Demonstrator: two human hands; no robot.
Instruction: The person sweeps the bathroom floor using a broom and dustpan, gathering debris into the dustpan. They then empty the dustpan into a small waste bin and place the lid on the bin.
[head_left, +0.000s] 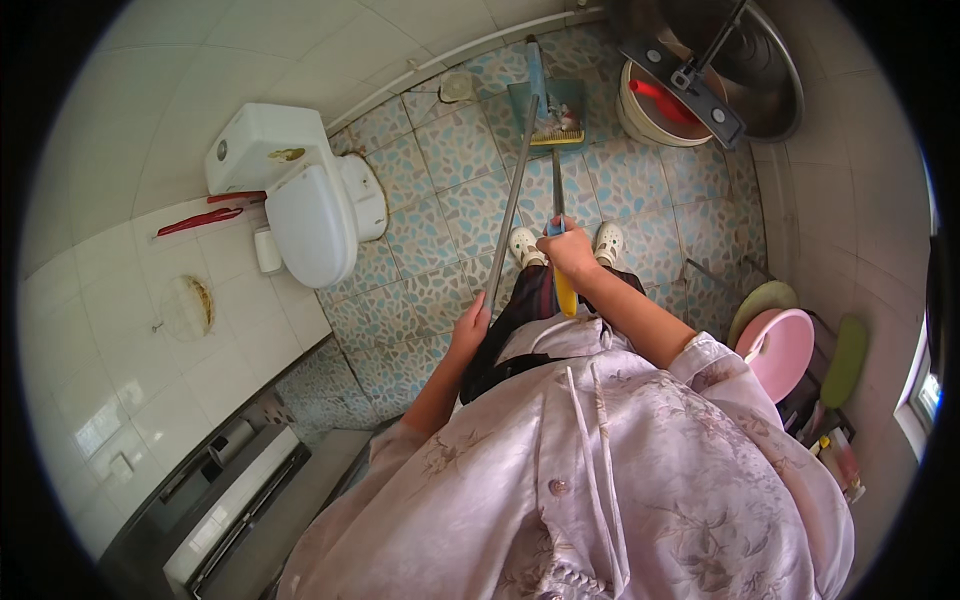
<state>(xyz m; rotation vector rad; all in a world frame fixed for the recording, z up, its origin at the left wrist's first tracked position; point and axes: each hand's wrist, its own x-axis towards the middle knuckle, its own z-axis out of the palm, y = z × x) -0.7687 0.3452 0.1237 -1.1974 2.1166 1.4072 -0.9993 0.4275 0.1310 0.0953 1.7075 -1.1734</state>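
Observation:
My left hand (471, 326) is closed around the upper end of a grey metal pole (513, 199). The pole runs forward to a narrow blue head (535, 67), seen edge-on; whether it is a broom's cannot be settled. That head overlaps the left side of a translucent teal dustpan (517, 120). Pale, crumpled debris (562, 118) lies inside the pan, by a row of yellow comb teeth (559, 138). With my right hand (571, 251) I grip the dustpan's long handle (557, 184), near its blue and yellow grip (565, 292).
A white toilet (311, 225) with its lid down stands left. Front right, a bucket (637, 112) holds a red object, beside a large metal basin (776, 75). A pink basin (776, 352) is at the right wall. White clogs (609, 241) stand on patterned floor tiles (450, 150).

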